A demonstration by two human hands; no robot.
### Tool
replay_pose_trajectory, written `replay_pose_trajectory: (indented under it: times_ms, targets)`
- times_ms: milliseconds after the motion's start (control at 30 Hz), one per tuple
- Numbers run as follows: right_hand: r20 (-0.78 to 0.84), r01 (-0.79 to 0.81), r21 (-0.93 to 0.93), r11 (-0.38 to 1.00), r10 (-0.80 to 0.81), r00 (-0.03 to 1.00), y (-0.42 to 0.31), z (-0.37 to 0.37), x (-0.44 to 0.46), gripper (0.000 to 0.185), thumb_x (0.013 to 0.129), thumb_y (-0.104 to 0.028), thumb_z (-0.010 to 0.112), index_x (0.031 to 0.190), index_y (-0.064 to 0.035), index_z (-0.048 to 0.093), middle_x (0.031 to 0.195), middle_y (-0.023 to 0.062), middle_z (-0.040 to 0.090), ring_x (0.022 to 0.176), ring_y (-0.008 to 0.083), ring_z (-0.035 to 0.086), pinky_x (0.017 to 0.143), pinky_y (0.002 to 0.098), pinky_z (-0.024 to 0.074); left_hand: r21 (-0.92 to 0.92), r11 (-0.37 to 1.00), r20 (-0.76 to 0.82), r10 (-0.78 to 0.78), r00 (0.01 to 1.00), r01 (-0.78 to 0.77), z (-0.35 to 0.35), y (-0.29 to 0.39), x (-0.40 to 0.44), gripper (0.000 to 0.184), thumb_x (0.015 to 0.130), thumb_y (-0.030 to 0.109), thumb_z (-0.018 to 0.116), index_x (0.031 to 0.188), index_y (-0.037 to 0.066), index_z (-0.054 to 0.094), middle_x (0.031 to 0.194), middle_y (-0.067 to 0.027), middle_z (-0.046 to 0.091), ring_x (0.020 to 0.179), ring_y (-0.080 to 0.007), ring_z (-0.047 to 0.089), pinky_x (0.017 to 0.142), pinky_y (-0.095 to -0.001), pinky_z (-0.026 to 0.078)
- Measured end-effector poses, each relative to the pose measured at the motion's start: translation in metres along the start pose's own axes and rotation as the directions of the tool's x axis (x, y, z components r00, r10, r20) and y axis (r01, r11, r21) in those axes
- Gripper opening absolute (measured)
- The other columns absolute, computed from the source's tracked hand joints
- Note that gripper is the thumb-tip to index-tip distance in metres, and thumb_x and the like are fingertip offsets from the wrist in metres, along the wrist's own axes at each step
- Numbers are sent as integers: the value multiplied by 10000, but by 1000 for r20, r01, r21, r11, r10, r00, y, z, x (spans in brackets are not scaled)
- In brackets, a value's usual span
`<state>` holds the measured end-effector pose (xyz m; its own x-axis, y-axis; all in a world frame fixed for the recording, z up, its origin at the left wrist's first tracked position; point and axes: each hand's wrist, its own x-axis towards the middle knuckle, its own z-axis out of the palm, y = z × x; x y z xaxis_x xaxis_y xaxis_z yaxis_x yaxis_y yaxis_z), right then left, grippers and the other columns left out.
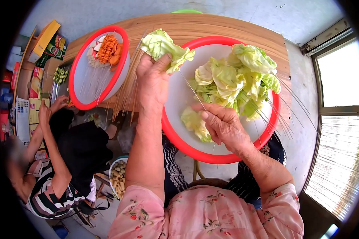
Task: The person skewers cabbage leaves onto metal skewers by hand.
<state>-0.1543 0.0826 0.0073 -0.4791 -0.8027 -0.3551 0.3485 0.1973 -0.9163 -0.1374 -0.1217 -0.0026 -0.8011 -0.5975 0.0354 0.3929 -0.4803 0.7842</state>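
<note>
My left hand [155,75] holds a folded green lettuce leaf [159,44] above the left rim of a red-edged tray [223,158]. Over the tray, my right hand [223,125] pinches a thin skewer [193,91], whose upper end reaches the underside of the leaf; whether it has pierced the leaf cannot be made out. Skewered lettuce [227,79] is heaped on the tray's right side, with sticks pointing out to the lower right. A loose pale leaf [197,123] lies just left of my right hand. Many bare skewers [127,85] lie beside my left wrist.
A second red-rimmed tray [126,51] at the left carries skewered carrot and white slices. A co-worker in a striped top [48,187] sits at the lower left, hands near green skewered pieces [60,75]. A bowl of cut pieces [118,177] stands below.
</note>
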Motion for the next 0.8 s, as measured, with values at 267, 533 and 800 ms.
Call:
replay_pose_trajectory:
  times_ms: [267, 533, 800]
  targets:
    - [-53, -53, 157, 986, 62, 997, 4, 4, -1, 311, 960, -233, 483, 1182, -31, 564, 465, -37, 356, 358, 50, 310, 357, 208, 267, 37, 999, 25, -7, 1000, 6, 1, 1, -1, 472, 883, -17, 514, 1326, 12, 354, 1168, -126, 513, 1078, -248, 529, 940, -412, 460]
    - [-16, -100, 314, 944, 110, 994, 5, 9, -6, 337, 969, -245, 461, 1198, -8, 528, 449, -16, 364, 329, 63, 306, 335, 222, 284, 46, 999, 5, 23, 1000, -23, 2, -1, -2, 475, 883, -4, 499, 1333, 12, 347, 1184, -148, 513, 1107, -265, 518, 972, -415, 425]
    - [17, -152, 348, 925, 156, 988, 0, 4, -8, 342, 965, -243, 465, 1202, -2, 515, 468, 0, 395, 330, 79, 337, 331, 228, 293, 118, 993, -35, 20, 999, -16, 9, -3, -4, 381, 870, -25, 475, 1250, -11, 450, 1157, -117, 556, 1055, -202, 554, 927, -337, 439]
